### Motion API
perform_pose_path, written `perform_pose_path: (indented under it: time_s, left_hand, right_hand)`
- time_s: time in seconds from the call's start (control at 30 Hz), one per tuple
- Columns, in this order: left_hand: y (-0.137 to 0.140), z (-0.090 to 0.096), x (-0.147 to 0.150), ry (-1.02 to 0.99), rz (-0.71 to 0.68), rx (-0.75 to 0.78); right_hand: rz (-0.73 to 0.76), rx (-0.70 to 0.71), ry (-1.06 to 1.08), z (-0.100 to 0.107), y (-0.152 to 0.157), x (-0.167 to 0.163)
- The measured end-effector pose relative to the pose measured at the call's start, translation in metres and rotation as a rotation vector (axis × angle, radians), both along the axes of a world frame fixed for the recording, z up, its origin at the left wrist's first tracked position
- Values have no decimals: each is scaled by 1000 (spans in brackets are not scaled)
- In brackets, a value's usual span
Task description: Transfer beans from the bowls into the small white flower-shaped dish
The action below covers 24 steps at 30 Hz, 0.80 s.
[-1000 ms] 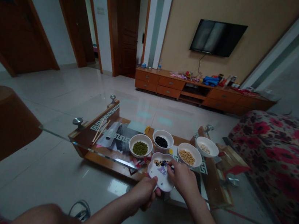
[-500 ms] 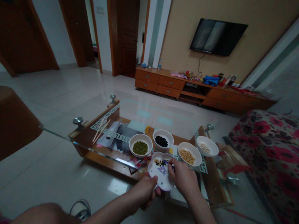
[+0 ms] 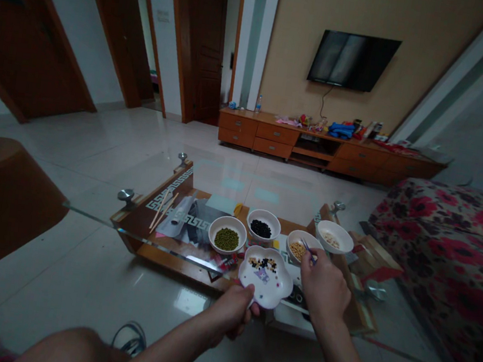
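My left hand (image 3: 234, 310) is closed on the near edge of a white flower-shaped plate (image 3: 270, 289) with a purple cartoon print. Mixed black and yellowish beans (image 3: 264, 263) lie toward the plate's far side. In my right hand (image 3: 324, 284) is a pair of tweezers (image 3: 308, 253), its tips over the bowl of yellow beans (image 3: 297, 250); whether anything is between the tips is too small to tell. Around the plate stand a bowl of green beans (image 3: 226, 239), a bowl of black beans (image 3: 261, 228) and a bowl with pale pieces (image 3: 332, 239).
The bowls stand on a glass-topped coffee table (image 3: 188, 251). Chopsticks (image 3: 163, 213) and a rolled clear sheet (image 3: 179, 211) lie at its left. A flower-patterned sofa (image 3: 450, 250) is at the right. Beyond the floor are a low cabinet (image 3: 277, 133) and a television (image 3: 354, 61).
My right hand has moved right with the tweezers, from above the plate to the bowl of yellow beans. The plate and my left hand stay in the same place.
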<state>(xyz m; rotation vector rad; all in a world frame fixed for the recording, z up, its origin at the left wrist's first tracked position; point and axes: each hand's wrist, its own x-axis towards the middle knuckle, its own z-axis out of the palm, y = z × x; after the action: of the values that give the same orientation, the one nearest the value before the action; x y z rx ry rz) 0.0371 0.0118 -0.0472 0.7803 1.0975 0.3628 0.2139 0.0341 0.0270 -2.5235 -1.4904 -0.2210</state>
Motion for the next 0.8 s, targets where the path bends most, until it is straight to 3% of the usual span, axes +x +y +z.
perform_pose_path:
  time_s: [0.2,0.5,0.8]
  left_hand:
    - [1,0,1,19,-4,-6]
    - [0,8,2,34,-7,-15]
    - [-1,5,1,18,-9,-7]
  right_hand:
    - [59,-42,-8,-3,1,0]
    - [480,-224,150,-14,4,-6]
    - [517,-295,127,-24,4,-8]
